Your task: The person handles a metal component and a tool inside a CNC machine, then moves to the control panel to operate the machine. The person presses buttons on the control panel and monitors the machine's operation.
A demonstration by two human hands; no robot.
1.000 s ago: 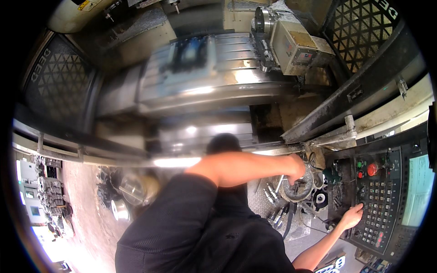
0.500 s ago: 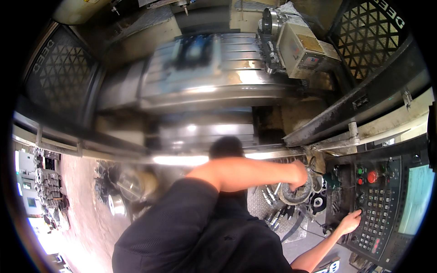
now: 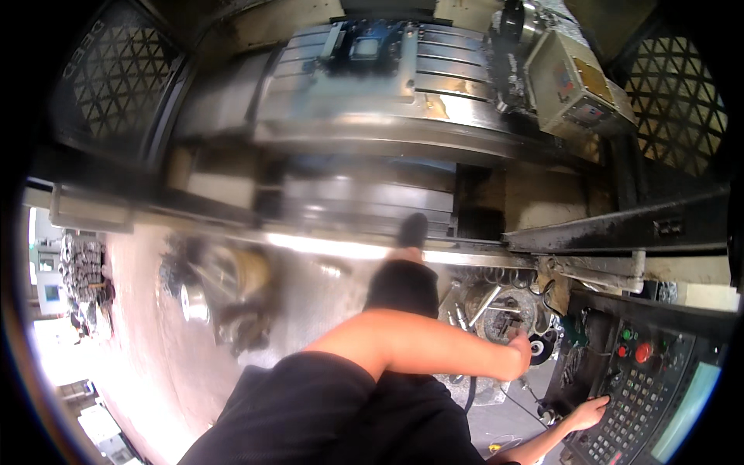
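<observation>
My left arm reaches across my body from a black sleeve. My left hand [image 3: 518, 350] is curled at a dark round part [image 3: 540, 349] beside a tray of metal tools [image 3: 496, 306], and its grip is hidden. My right hand [image 3: 587, 413] rests with fingers spread on the keypad [image 3: 628, 411] of a machine control panel at the lower right. The panel has a red round button [image 3: 642, 353] and small green and red buttons [image 3: 622, 342].
The open machine enclosure fills the upper view, with a slotted metal table [image 3: 372, 85] and a beige box unit [image 3: 573, 85]. Mesh door panels [image 3: 674, 101] stand at both sides. My dark shoe [image 3: 412, 229] rests near the sill. Metal parts [image 3: 194, 302] lie on the floor at left.
The view has shifted, so the machine table sits larger and both hands appear lower in the picture. The left hand stays by the tool tray and the right hand stays on the keypad.
</observation>
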